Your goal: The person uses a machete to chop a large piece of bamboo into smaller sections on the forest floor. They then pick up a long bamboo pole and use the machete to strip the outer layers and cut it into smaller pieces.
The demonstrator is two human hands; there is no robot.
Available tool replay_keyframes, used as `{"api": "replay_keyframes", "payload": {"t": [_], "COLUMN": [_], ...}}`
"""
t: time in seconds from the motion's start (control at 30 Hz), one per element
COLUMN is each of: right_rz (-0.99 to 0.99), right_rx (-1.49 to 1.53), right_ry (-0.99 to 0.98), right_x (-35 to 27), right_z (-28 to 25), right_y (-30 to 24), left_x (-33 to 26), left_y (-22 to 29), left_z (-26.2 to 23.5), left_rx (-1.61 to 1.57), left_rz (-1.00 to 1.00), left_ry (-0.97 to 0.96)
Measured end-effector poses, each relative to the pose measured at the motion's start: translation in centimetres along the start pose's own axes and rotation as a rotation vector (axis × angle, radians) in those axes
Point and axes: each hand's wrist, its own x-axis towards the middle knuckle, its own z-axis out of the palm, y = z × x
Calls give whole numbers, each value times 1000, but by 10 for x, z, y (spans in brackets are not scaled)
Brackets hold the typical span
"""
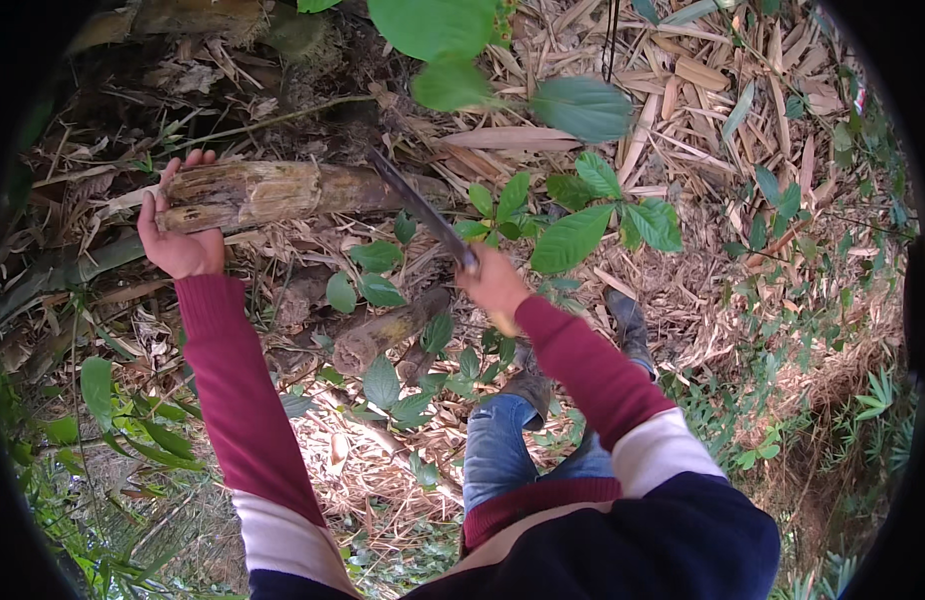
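A weathered, brownish-yellow log (273, 192) lies roughly level across the upper left, its surface split and peeling. Under its left end rests my left hand (186, 225), palm up, with the fingers curled up around that end. My right hand (495, 285) grips the handle of a machete (423, 208). The dark blade slants up and to the left, and its tip is close to the right part of the log; whether it touches cannot be made out. Most of the handle is hidden in my fist.
Another short log (388, 330) lies lower down, between my arms. Leafy green plants (583, 220) grow to the right of the machete, and large leaves (438, 30) hang at the top. Dry leaf litter (683, 130) covers the ground. My boots (631, 325) stand below my right hand.
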Motion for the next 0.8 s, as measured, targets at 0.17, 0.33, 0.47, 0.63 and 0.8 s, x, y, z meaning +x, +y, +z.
{"api": "replay_keyframes", "payload": {"t": [0.17, 0.33, 0.47, 0.63, 0.8], "right_rz": [-755, -682, -168, 2, 34], "right_rx": [37, 393, 61, 261, 701], "right_ry": [498, 1021, 730, 202, 41], "right_x": [24, 19, 21, 30, 26], "right_z": [-141, -52, 78, 83, 91], "right_y": [-185, -159, -66, -15, -3], "left_x": [14, 14, -5, -15, 23], "left_y": [-13, -19, -26, -17, 11], "left_z": [-21, -19, 6, 11, -14], "left_rx": [-131, -84, -103, -68, 68], "left_rz": [15, 87, 97, 60, 70], "left_ry": [-118, -46, -8, -29, -336]}}
